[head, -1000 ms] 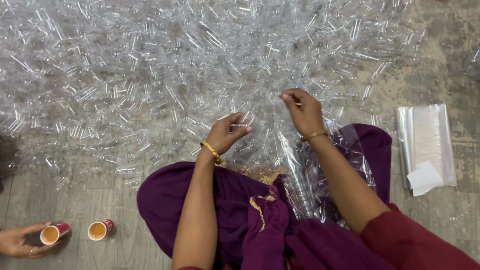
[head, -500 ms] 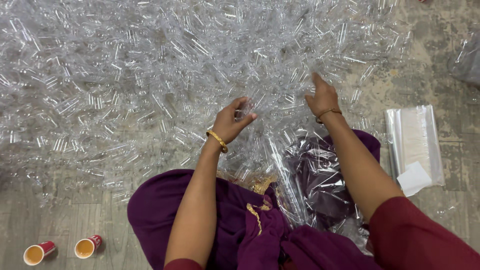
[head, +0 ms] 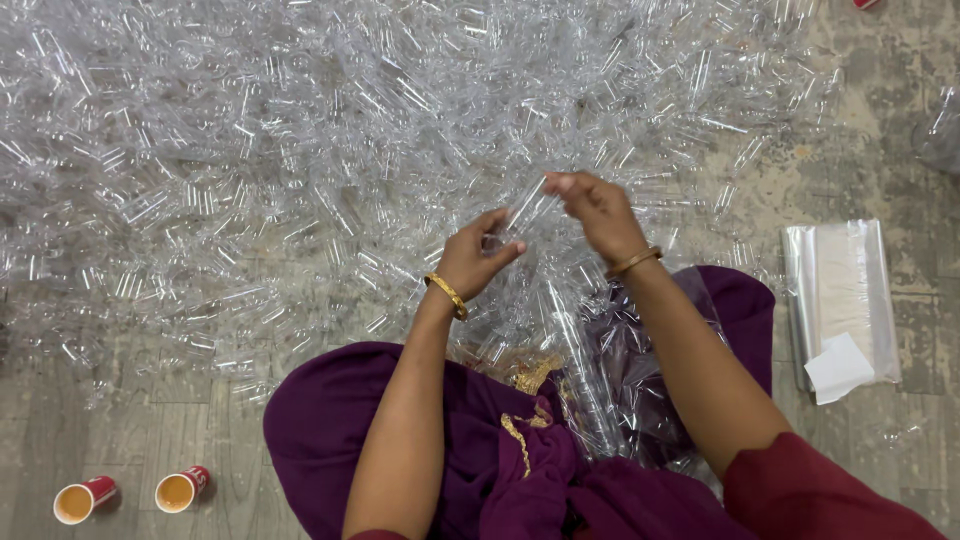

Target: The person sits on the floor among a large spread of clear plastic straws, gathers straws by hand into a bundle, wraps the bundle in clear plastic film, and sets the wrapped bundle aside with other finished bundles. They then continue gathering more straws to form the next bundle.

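Looking down at a floor buried in clear plastic cups (head: 300,180), thousands of them. Holding one short stack of cups (head: 522,215) between both hands, just above the near edge of the heap. Long axis tilted: low end down-left, high end up-right. Left hand (head: 475,262) curled under the low end, fingers wrapped round it, thumb on top, so closed on the stack. Right hand (head: 597,212) pinching the high end from above, fingertips shut on the rim there. So stack sits right between the two hands, touching both, neither one nearer really. Pile of loose cups lies straight ahead and off to the left; the right hand is the one closer to it.

Also around: clear plastic bag (head: 640,380) with stacked cups in the lap, flat pack of bags (head: 838,290) on the floor to the right, two red paper cups (head: 130,495) of tea well off to the left.
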Available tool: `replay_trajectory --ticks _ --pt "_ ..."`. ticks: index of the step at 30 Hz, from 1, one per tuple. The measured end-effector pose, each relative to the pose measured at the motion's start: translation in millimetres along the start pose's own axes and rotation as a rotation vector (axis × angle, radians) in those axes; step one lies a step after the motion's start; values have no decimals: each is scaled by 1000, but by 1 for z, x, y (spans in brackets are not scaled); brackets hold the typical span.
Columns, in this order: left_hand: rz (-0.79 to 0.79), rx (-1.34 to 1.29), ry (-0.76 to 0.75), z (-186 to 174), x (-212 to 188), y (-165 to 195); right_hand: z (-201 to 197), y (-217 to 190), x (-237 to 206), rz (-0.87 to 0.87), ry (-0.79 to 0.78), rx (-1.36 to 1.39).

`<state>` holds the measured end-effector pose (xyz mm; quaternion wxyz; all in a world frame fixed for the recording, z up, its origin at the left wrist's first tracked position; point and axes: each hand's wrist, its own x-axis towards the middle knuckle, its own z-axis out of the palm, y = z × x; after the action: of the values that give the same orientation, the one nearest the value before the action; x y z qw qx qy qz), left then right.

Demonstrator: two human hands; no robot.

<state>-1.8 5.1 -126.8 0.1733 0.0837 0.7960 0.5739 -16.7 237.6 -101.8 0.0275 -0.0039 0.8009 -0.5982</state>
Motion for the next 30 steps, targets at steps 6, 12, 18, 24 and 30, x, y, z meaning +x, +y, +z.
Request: replay_trajectory --ticks 6,12,18,24,30 --pt "66 31 87 -9 0 -12 -8 8 32 -413 2 -902" --pt "121 219 161 -19 -5 -10 -35 -18 39 -47 42 -760" --pt "136 106 -5 -12 -9 3 -30 -42 16 101 -58 -263" --pt "67 166 21 -20 -13 7 -20 -30 0 7 -95 -211" --pt "89 355 231 -45 -24 5 -18 -2 -16 -8 -255 -936"
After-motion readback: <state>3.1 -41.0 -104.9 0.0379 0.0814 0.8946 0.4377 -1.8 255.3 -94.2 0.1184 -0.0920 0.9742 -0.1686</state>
